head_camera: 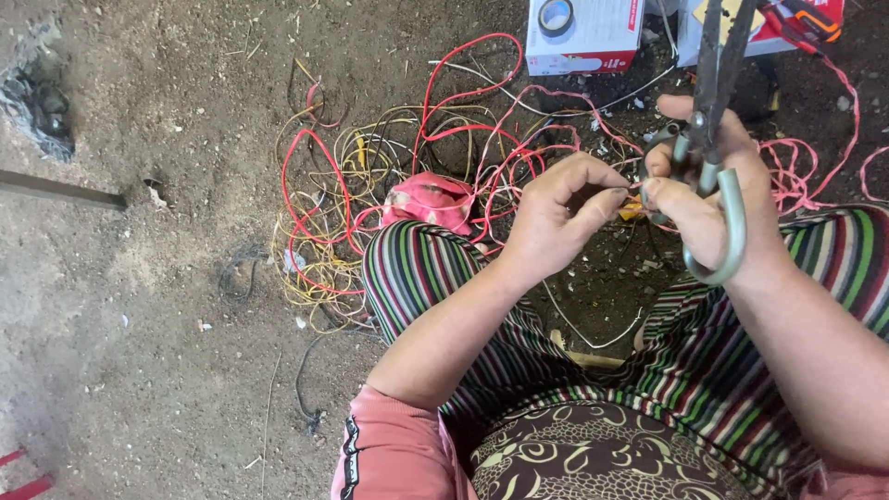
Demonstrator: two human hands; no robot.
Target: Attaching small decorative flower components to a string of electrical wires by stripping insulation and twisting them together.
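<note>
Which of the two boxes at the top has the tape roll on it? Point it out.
The left white-and-red box: a dark tape roll lies on its top. The right box, partly behind the scissors, carries an orange-and-black tool instead.

You look down on a bare dirt floor [139, 306] in daylight; a grey metal bar [60, 190] lies at left.

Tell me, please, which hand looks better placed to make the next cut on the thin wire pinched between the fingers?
Probably the right hand: it already holds the large grey metal scissors, blades pointing away, beside the thin wire end. The left hand is pinching that wire.
</note>
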